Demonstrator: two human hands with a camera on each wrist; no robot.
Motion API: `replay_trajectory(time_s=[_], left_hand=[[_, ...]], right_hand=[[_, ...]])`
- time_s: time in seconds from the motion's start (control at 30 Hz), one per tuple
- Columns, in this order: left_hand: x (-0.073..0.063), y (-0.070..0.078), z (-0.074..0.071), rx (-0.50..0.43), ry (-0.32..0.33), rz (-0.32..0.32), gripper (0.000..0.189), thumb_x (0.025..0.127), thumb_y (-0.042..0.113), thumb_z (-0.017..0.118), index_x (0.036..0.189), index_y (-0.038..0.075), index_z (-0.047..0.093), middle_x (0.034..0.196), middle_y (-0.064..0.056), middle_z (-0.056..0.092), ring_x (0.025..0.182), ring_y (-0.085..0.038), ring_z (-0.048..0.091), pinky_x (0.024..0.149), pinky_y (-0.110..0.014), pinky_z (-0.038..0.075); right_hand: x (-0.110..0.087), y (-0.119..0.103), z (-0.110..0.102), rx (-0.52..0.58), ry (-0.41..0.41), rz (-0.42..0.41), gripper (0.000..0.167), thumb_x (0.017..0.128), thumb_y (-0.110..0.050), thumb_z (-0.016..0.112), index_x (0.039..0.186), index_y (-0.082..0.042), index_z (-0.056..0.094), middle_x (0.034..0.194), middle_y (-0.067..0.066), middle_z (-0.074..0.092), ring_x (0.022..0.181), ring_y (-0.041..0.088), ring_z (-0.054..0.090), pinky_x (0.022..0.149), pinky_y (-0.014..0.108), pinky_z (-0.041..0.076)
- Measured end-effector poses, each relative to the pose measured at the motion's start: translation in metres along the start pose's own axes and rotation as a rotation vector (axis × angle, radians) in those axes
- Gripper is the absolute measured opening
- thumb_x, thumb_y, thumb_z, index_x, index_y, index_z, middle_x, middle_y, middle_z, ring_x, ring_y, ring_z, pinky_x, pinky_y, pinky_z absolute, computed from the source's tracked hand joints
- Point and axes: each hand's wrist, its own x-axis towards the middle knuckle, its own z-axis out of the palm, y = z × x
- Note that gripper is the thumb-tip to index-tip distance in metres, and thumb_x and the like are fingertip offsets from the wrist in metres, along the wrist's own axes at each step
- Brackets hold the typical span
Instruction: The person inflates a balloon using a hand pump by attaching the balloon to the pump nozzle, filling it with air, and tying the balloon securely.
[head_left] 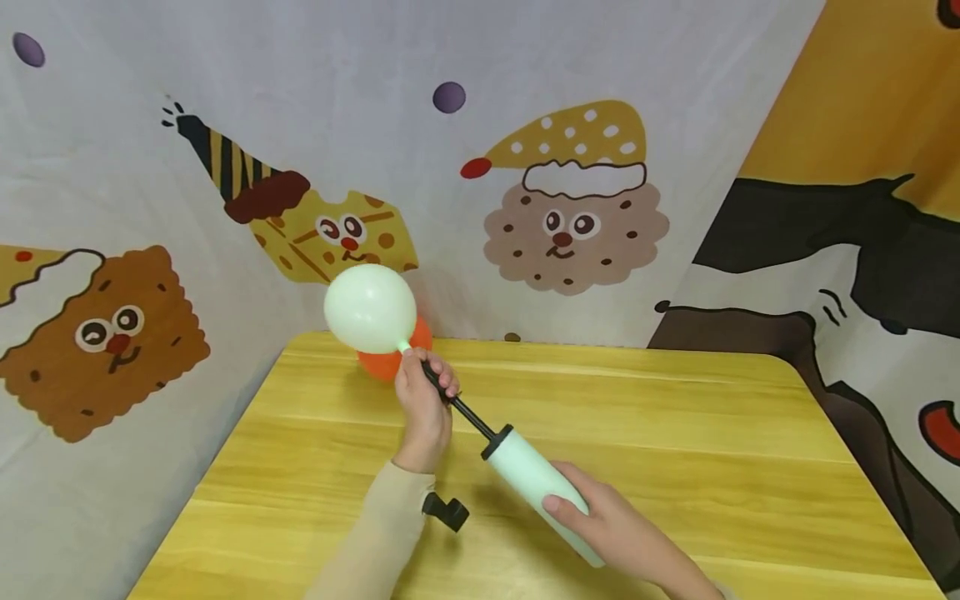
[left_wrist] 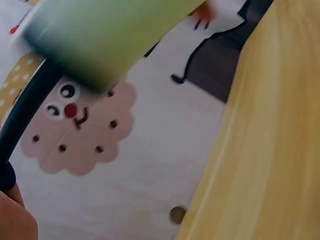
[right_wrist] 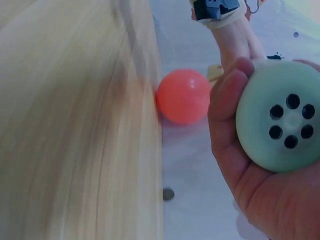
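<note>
A pale green balloon (head_left: 370, 308), partly inflated, sits on the nozzle end of a hand pump. My left hand (head_left: 424, 408) grips the pump's black end, with the thumb at the balloon's neck. Between the hands a thin black rod (head_left: 472, 416) runs into the mint-green pump barrel (head_left: 536, 479). Wrapped round that barrel is my right hand (head_left: 611, 525). In the right wrist view the barrel's round end (right_wrist: 292, 120) shows several dark holes. The left wrist view has the barrel (left_wrist: 110, 40) blurred, and only part of the left hand (left_wrist: 17, 215) at its lower left.
An orange-red balloon (head_left: 382, 365) rests at the table's far edge, partly hidden behind the green one. The wooden table (head_left: 675, 417) lies under both hands. A cloth with cartoon figures (head_left: 442, 50) hangs behind it. A black wrist mount (head_left: 447, 510) sticks out from the left sleeve.
</note>
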Motion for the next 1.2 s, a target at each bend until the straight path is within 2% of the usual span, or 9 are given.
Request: replay_trajectory(time_s=[0.2, 0.33, 0.5, 0.67, 0.83, 0.93, 1.07, 1.2], left_hand=[[0.013, 0.015, -0.008, -0.075, 0.089, 0.048, 0.032, 0.115, 0.024, 0.030, 0.087, 0.013, 0.043, 0.068, 0.001, 0.047, 0.048, -0.006, 0.042, 0.041, -0.016, 0.037], [0.008, 0.012, -0.010, -0.044, 0.079, 0.026, 0.032, 0.115, 0.024, 0.030, 0.088, 0.013, 0.043, 0.069, 0.001, 0.047, 0.049, -0.007, 0.042, 0.042, -0.016, 0.037], [-0.008, -0.003, -0.007, 0.017, 0.034, -0.022, 0.033, 0.115, 0.027, 0.028, 0.090, 0.013, 0.043, 0.070, 0.002, 0.047, 0.049, -0.007, 0.043, 0.042, -0.017, 0.038], [-0.026, -0.018, -0.002, 0.039, 0.011, -0.059, 0.035, 0.115, 0.027, 0.028, 0.088, 0.012, 0.044, 0.068, 0.001, 0.047, 0.049, -0.007, 0.043, 0.043, -0.018, 0.039], [-0.039, -0.028, 0.003, 0.076, -0.003, -0.088, 0.036, 0.114, 0.025, 0.029, 0.085, 0.010, 0.045, 0.065, 0.001, 0.047, 0.047, -0.008, 0.043, 0.043, -0.019, 0.040], [-0.040, -0.031, 0.002, 0.094, -0.008, -0.084, 0.037, 0.114, 0.025, 0.030, 0.083, 0.010, 0.045, 0.062, 0.000, 0.047, 0.046, -0.008, 0.043, 0.042, -0.019, 0.040], [-0.033, -0.030, 0.000, 0.106, -0.028, -0.046, 0.036, 0.114, 0.025, 0.030, 0.085, 0.012, 0.045, 0.063, 0.001, 0.047, 0.046, -0.008, 0.043, 0.042, -0.020, 0.040], [-0.023, -0.022, 0.001, 0.093, -0.045, -0.009, 0.037, 0.115, 0.025, 0.028, 0.085, 0.011, 0.045, 0.064, 0.001, 0.047, 0.046, -0.008, 0.043, 0.042, -0.020, 0.040]], right_hand=[[-0.026, 0.006, -0.016, -0.082, -0.027, -0.001, 0.042, 0.109, -0.029, 0.056, 0.148, -0.016, 0.051, 0.124, 0.003, 0.065, 0.097, 0.010, 0.060, 0.077, 0.028, 0.052], [-0.028, 0.009, -0.012, -0.113, -0.026, 0.009, 0.038, 0.109, -0.034, 0.056, 0.145, -0.022, 0.054, 0.124, -0.002, 0.065, 0.099, 0.009, 0.059, 0.080, 0.028, 0.050], [-0.018, 0.011, -0.001, -0.115, -0.004, 0.005, 0.042, 0.109, -0.035, 0.055, 0.146, -0.015, 0.051, 0.119, 0.000, 0.066, 0.093, 0.009, 0.061, 0.076, 0.029, 0.052], [-0.001, 0.006, 0.006, -0.050, 0.007, -0.031, 0.042, 0.110, -0.032, 0.054, 0.145, -0.010, 0.050, 0.108, 0.005, 0.066, 0.081, 0.011, 0.063, 0.064, 0.030, 0.055], [0.014, 0.002, 0.010, -0.048, 0.034, -0.054, 0.044, 0.109, -0.032, 0.055, 0.145, -0.007, 0.051, 0.108, 0.004, 0.065, 0.083, 0.011, 0.063, 0.068, 0.030, 0.055], [0.020, 0.001, 0.012, -0.026, 0.029, -0.030, 0.050, 0.107, -0.034, 0.059, 0.146, -0.004, 0.050, 0.108, 0.006, 0.066, 0.082, 0.013, 0.065, 0.067, 0.031, 0.056], [0.025, 0.000, 0.015, -0.004, 0.022, 0.012, 0.067, 0.097, -0.039, 0.074, 0.147, -0.002, 0.048, 0.107, 0.006, 0.066, 0.083, 0.016, 0.064, 0.067, 0.032, 0.057], [0.026, -0.002, 0.012, -0.004, 0.020, 0.048, 0.076, 0.089, -0.038, 0.082, 0.147, -0.003, 0.047, 0.099, 0.007, 0.065, 0.072, 0.017, 0.063, 0.058, 0.033, 0.056]])
